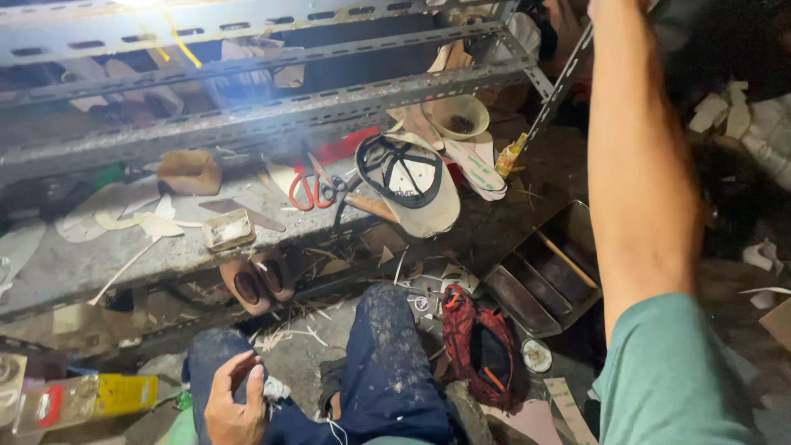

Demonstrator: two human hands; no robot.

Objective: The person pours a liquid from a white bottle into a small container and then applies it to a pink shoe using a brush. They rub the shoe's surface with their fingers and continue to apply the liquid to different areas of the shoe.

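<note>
One left hand [235,404] on knee [216,356], open grip

— Shelf rack [272,111]? 
— Slotted metal, dull, rusty. 
— Cap [409,183]? 
— Matt cloth. 
— Scissors [313,188]? 
— Glossy red plastic handles. 
— Trousers [387,371]? 
— Dusty blue cloth. 
— Tray [527,309]? 
— Dark, slightly shiny metal.

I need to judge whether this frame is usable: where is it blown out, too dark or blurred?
Head view: a bright glare washes the metal rack near the top; the upper right corner behind the raised right arm falls into deep shadow; the left hand and the white cap read clearly; the left edge is dim and soft.
</note>
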